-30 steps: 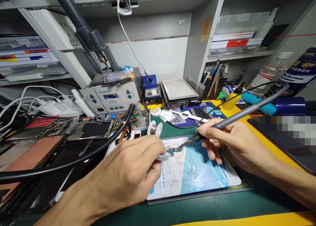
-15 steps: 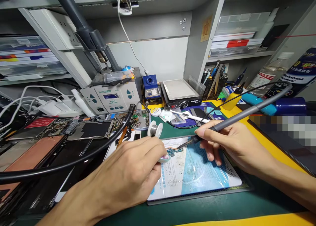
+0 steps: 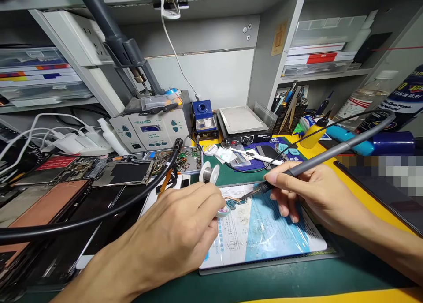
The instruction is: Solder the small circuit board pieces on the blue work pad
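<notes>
White-and-blue sheet (image 3: pixel 264 232), circuit board (image 3: pixel 235 202) beyond left grip (image 3: pixel 216 208), right grip (image 3: pixel 279 179) holding soldering iron (image 3: pixel 317 157), left's hold unclear.

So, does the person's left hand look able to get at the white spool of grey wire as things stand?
Probably yes: the spool sits just beyond the knuckles of the left hand, nothing visible between. Its fingers hold a small pale-green rounded object, though, which may need setting down first.
</notes>
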Available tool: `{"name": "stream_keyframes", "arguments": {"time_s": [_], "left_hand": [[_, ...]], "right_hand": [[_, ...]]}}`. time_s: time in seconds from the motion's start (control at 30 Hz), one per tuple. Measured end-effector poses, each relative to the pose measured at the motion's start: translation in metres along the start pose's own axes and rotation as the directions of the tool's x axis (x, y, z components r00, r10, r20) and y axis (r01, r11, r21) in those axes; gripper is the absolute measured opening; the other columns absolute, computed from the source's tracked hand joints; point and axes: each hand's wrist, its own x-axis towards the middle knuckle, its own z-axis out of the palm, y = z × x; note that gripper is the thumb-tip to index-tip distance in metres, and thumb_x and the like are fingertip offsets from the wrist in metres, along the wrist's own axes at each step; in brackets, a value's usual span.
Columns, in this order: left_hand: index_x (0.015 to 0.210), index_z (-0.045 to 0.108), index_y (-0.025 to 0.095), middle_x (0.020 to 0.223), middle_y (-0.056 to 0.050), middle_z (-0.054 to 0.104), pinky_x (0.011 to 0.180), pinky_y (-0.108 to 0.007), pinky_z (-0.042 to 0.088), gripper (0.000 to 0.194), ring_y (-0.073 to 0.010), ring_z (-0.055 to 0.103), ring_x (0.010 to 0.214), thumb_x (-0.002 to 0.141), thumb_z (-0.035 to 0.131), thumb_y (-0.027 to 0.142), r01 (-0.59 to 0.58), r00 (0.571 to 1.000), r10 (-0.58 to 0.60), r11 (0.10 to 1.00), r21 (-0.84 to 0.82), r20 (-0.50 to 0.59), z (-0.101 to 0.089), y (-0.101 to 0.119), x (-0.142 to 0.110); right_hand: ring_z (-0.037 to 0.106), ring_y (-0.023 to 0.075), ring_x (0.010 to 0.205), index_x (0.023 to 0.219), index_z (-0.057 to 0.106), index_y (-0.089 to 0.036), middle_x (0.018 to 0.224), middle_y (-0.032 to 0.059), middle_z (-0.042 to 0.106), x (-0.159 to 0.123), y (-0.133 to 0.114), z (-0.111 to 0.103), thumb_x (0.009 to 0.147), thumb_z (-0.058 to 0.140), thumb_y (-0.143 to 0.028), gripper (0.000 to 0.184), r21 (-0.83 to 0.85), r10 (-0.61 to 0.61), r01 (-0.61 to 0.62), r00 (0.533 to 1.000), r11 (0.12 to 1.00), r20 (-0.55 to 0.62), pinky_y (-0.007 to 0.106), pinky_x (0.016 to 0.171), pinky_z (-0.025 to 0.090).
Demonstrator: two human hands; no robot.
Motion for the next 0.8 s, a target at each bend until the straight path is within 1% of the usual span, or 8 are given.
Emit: {"name": "stream_keyframes", "arguments": {"time_s": [0.13,0.3,0.4,0.5,0.63,0.8], "left_hand": [[0.098,0.063,0.014,0.086,-0.005,0.065,0.067,-0.032,0.049,0.018,-0.0203,0.064,0.080,0.089,0.050,0.004,-0.011,1.000,0.011,1.000,0.009,-0.003,0.002,-0.001,0.001],[0.102,0.063,0.015,0.089,-0.006,0.066,0.072,-0.033,0.053,0.020,-0.0212,0.065,0.085,0.089,0.050,0.004,-0.001,1.000,0.001,1.000,0.017,-0.002,0.003,-0.002,0.001],[0.100,0.063,0.014,0.088,-0.006,0.065,0.070,-0.034,0.054,0.020,-0.0215,0.066,0.082,0.090,0.050,0.004,0.000,1.000,0.000,1.000,0.025,-0.002,0.003,-0.002,0.001],[0.099,0.063,0.013,0.091,-0.008,0.067,0.071,-0.036,0.057,0.017,-0.0233,0.068,0.087,0.091,0.050,0.005,-0.003,1.000,0.005,0.998,0.063,-0.030,0.003,-0.001,0.001],[0.102,0.061,0.012,0.099,-0.011,0.070,0.077,-0.039,0.061,0.017,-0.0252,0.070,0.093,0.092,0.049,0.006,-0.008,0.996,0.016,0.996,0.094,-0.089,0.006,-0.003,0.001],[0.106,0.058,0.014,0.105,-0.011,0.070,0.080,-0.038,0.061,0.017,-0.0247,0.070,0.096,0.093,0.049,0.006,-0.003,0.996,0.011,0.996,0.093,-0.084,0.011,-0.004,-0.001]], "right_hand": [[0.063,0.0149,0.041,0.073,0.069,-0.015,0.057,0.0012,0.067,0.000,-0.001,0.001,0.071,0.087,-0.035,0.027,-0.009,-0.008,0.008,1.000,1.000,0.006,0.018,0.031,0.048],[0.065,0.0155,0.043,0.076,0.070,-0.014,0.057,0.0018,0.068,0.001,-0.001,0.000,0.073,0.085,-0.034,0.025,-0.029,-0.002,0.003,1.000,1.000,0.020,0.018,0.033,0.049],[0.065,0.0159,0.043,0.076,0.070,-0.015,0.058,0.0023,0.069,0.002,0.000,-0.001,0.073,0.085,-0.034,0.024,-0.020,-0.008,0.008,1.000,1.000,0.027,0.017,0.033,0.049],[0.066,0.0160,0.042,0.076,0.072,-0.016,0.058,0.0024,0.070,0.002,0.003,-0.002,0.072,0.085,-0.034,0.024,-0.005,-0.018,0.018,0.999,1.000,0.034,0.017,0.032,0.049],[0.065,0.0165,0.041,0.074,0.072,-0.016,0.058,0.0029,0.070,0.003,0.008,-0.004,0.070,0.086,-0.035,0.024,-0.006,-0.012,0.012,1.000,1.000,0.009,0.018,0.031,0.049],[0.065,0.0167,0.042,0.073,0.071,-0.017,0.058,0.0027,0.070,0.005,0.006,-0.004,0.072,0.085,-0.036,0.024,-0.020,-0.025,0.026,0.999,0.999,0.019,0.019,0.031,0.048]]}}
